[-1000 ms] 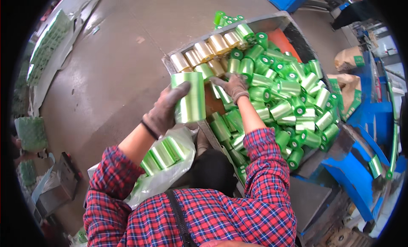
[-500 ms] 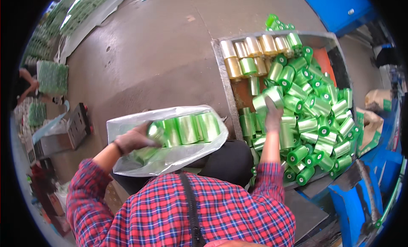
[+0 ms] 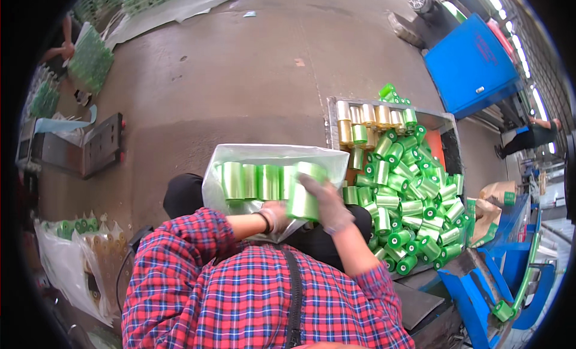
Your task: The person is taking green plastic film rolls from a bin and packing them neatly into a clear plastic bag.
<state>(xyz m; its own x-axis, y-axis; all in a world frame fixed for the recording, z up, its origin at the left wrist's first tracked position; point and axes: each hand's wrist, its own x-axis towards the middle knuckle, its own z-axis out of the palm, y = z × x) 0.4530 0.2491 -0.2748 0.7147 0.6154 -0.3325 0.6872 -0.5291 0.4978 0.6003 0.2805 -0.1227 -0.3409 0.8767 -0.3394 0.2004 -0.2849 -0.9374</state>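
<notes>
Holding a shiny green roll (image 3: 302, 203), the right hand (image 3: 331, 208) curls its fingers around it, over the right end of a cloudy plastic bag (image 3: 336, 163). The left hand (image 3: 277, 216) is down by the bag's near edge, and I cannot tell what its fingers are doing. Other green rolls (image 3: 270, 182) sit in a row inside the bag.
</notes>
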